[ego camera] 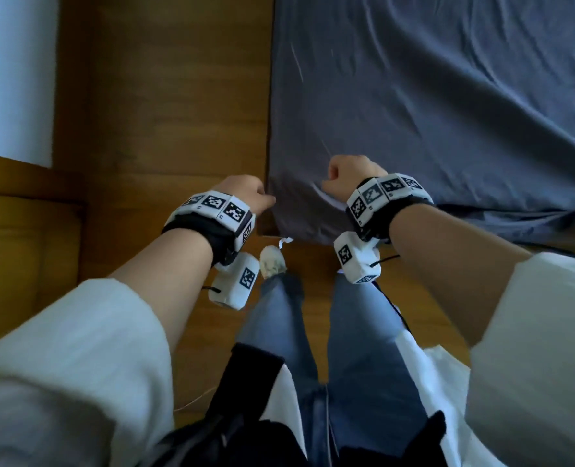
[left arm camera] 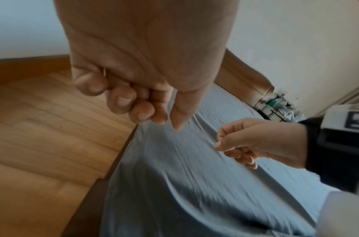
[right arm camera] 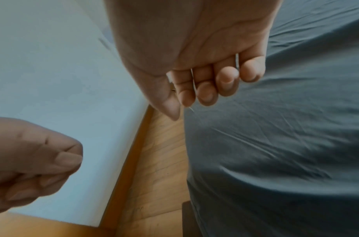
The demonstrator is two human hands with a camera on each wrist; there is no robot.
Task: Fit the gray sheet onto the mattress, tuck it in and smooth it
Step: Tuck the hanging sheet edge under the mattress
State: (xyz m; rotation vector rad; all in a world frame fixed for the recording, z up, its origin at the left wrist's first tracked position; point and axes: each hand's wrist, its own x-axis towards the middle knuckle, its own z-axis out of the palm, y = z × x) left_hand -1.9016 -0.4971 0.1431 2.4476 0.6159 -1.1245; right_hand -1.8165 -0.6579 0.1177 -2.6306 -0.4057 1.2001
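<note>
1. i stand at one corner of the bed; the gray sheet (ego camera: 431, 106) fills the upper right of the head view, draped over the mattress, and its near corner hangs down at centre frame, just above my shoes.
2. my left hand (ego camera: 245, 193) sits at centre-left of the head view, right on the sheet's left edge where cloth meets the wooden floor (ego camera: 164, 106). its fingers are curled in, and in the left wrist view they close on themselves just above the hem, so i judge this grip clenched and holding no cloth, though the thumb tip may brush the fabric.
3. my right hand (ego camera: 353, 176) is a little right of centre, over the sheet top near the corner. it looks clenched too; the right wrist view shows the curled fingers (right arm camera: 207, 89) clear of the cloth, with nothing between them that i can make out.
4. why so placed: i judge the two hands bracket the corner, one on the side edge and one on top, ready to pull the corner down and tuck it.
5. the wrinkles run slanting from the corner toward the upper right, so smoothing is not yet done, and the lower edge at right still droops loose.
6. count: one sheet, one mattress corner in view, two hands, two wrist bands with markers, two legs in jeans at bottom centre, one white wall panel (ego camera: 13, 72) at upper left.
</note>
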